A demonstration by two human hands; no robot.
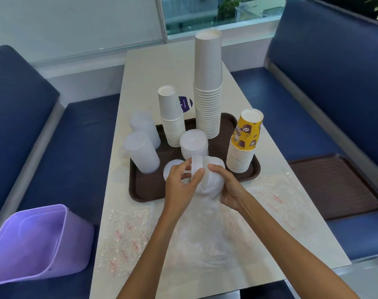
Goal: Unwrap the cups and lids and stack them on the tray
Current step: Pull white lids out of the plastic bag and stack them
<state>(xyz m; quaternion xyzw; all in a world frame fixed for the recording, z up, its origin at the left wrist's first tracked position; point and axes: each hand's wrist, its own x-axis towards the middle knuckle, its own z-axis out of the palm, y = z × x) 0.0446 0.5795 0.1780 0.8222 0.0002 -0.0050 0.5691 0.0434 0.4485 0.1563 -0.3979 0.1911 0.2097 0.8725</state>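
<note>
A booth with blue bench seats beside a window, and a pale counter [162, 72] between the seats. The person's two hands meet over its near half. The right hand [229, 190] is curled around a sleeve of clear lids [209, 180] lying on its side. The sleeve's loose wrapper [205, 234] trails back toward the person. The left hand [181, 184], at the sleeve's open end, pinches the outermost lids between thumb and fingers.

Just beyond both hands lies a brown tray [145, 190] holding stacks of cups and lids. A short lid pile [170, 167] sits directly behind the left hand.

To do this step well, the right hand should probably hold the wrapper firmly without crushing the lids. The left hand should draw the lids straight out, kept nested, and set them on the pile. A sideways tug could scatter them.
</note>
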